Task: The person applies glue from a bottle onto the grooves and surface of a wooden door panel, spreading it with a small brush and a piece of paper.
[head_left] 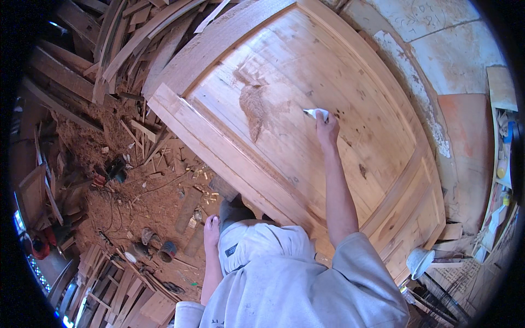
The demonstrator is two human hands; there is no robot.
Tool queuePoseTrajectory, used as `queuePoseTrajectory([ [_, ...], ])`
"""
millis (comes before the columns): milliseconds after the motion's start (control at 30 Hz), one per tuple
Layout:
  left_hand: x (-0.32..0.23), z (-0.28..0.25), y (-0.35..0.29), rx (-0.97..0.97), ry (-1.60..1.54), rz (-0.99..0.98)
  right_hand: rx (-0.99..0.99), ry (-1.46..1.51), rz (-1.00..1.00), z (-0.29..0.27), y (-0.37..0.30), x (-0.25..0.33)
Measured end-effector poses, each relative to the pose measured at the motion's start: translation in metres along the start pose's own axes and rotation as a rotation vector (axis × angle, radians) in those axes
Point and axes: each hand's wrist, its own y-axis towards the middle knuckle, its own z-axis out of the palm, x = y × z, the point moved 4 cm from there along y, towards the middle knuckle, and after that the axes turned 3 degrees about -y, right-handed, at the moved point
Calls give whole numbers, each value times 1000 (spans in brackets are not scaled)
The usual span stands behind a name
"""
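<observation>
White tube [319,113] in hand [328,129], scribbled slab [420,19] beyond

Across the center of the frame, a hand could pass low over the smooth, pale-brown plank panel of the large wooden door [355,128], especially right of the right hand [327,130], which grips a small white tube [318,113]. Left of the tube, a heap of reddish-brown sawdust [253,109] stands in the way of a flat sweep. The raised light-wood frame rail [229,157] bounds the panel at lower left, so a hand must lift over it. At upper left, a tangle of curved brown wood offcuts [131,41] crowds the door's corner. Near the lower center, the left hand [211,230] has open air on its left, above the sawdust-strewn brown floor [142,210]; a dark-clothed knee [235,210] blocks its right. At lower right, a white round bowl-like vessel [420,262] obstructs the door's edge.
</observation>
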Motion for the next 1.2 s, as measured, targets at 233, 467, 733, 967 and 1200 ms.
queuePoseTrajectory([
  [233,-2,2,-1,16,-57,-25,-63,-50,-58,1,7,-9],
  [467,-5,2,-1,10,-13,-18,-45,-74,-88,6,10,-16],
  [733,-9,1,-3,0,-30,-40,-43,-118,-123,9,12,-8],
  [967,-13,1,-3,4,-43,-37,-44,-91,-120,14,15,-14],
  [1200,-21,2,-6,14,-30,-55,-19,-36,-36,10,10,1],
])
